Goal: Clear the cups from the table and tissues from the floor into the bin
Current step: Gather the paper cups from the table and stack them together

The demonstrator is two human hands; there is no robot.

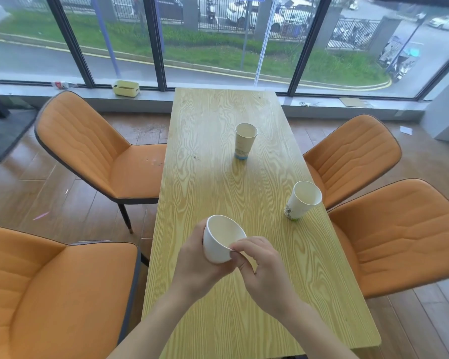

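Observation:
My left hand (195,263) grips a white paper cup (219,238) from below and the side, lifted above the wooden table (210,177). My right hand (262,270) pinches the near rim of that same cup with thumb and forefinger. A second paper cup with a blue base (245,144) stands upright in the middle of the table. A third paper cup with a green print (302,200) stands near the table's right edge. No bin is in view. A white scrap that may be a tissue (405,130) lies on the floor at the far right.
Orange chairs flank the table: two on the left (94,149) (49,294) and two on the right (353,156) (405,234). A small yellow box (125,88) sits on the window ledge. A dark table base (0,130) stands far left.

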